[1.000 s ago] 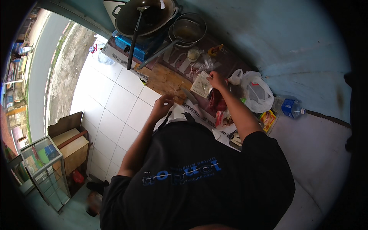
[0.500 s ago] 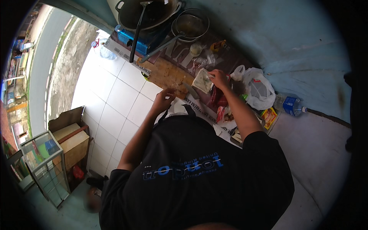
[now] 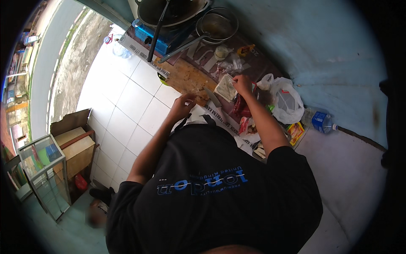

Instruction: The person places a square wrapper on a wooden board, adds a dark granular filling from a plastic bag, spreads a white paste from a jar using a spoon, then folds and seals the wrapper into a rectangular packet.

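Note:
My right hand (image 3: 242, 84) is at the right edge of a pale square tray (image 3: 225, 89), its fingers bent together; what they pinch, if anything, is too small to make out. My left hand (image 3: 182, 106) hovers by the near edge of a stained wooden cutting board (image 3: 186, 77), fingers curled toward the thumb, their contents hidden. Between the hands a knife (image 3: 212, 98) lies with its broad blade beside the board. Close to my right wrist is a dark red plastic packet (image 3: 242, 106).
A wok (image 3: 169, 12) sits on a blue stove (image 3: 146, 36), with a saucepan (image 3: 218, 27) beside it. Right of my right hand are a white plastic bag (image 3: 287, 99) and a plastic bottle (image 3: 319, 120). A glass case (image 3: 44, 156) stands at the left.
My right hand has shifted slightly up along the tray's edge. My left hand has moved slightly toward the board, its fingers still curled. The whole view has turned a little.

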Motion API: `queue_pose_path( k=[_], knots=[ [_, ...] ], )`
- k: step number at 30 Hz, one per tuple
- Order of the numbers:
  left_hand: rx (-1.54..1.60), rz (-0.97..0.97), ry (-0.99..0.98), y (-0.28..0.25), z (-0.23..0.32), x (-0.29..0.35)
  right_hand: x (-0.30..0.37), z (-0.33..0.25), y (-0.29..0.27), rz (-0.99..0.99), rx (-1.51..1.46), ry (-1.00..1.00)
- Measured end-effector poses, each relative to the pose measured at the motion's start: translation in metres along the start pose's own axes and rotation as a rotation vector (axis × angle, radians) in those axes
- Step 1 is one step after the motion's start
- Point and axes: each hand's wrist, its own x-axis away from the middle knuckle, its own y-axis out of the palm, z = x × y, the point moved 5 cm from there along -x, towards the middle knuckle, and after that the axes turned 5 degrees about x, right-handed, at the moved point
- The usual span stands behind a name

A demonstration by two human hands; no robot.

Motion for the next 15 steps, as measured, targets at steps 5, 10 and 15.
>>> queue_pose_path(
  k=[5,10,15],
  knots=[
    [-0.008,-0.012,-0.027,-0.0001,-0.0014,0.0005,0.0025,0.0001,0.0027,-0.034,-0.141,0.037],
    [-0.005,-0.01,-0.033,-0.0005,0.0006,-0.0001,0.0012,0.004,0.0037,-0.062,-0.166,0.099],
    [-0.002,-0.018,-0.028,0.0002,-0.0002,-0.0032,0.0035,-0.0003,0.0048,-0.07,-0.116,0.051]
  ],
)
